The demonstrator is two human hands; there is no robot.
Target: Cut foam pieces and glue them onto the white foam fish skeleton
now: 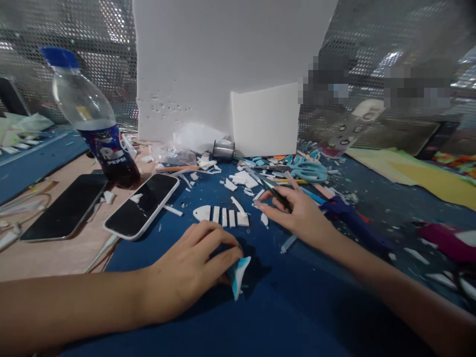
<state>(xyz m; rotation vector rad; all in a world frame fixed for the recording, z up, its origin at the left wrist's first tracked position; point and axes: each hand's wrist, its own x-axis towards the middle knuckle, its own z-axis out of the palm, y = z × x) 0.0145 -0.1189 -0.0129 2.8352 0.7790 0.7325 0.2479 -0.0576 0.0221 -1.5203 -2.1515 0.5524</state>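
Blue mat [282, 317] over tan table [55, 258]: 2 phones [143, 204], Pepsi bottle [100, 134], scissors [308, 171], white foam scraps [223, 215].

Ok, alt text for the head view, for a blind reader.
A left hand pinches a blue-and-white piece on a blue mat; the right hand holds a thin tool beside white strips. Two phones and a Pepsi bottle sit left.

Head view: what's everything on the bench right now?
Pepsi bottle: one, blue cap, dark cola, rear left.
phones: two, black screens, side by side, left.
foam boards: two, white, upright, back centre.
foam slices: about five, white, in a row on the blue mat.
scissors: one, light blue, among scraps, centre right.
paper sheets: yellow, far right.
left hand: pinches a blue-white scrap.
right hand: grips a thin dark tool.
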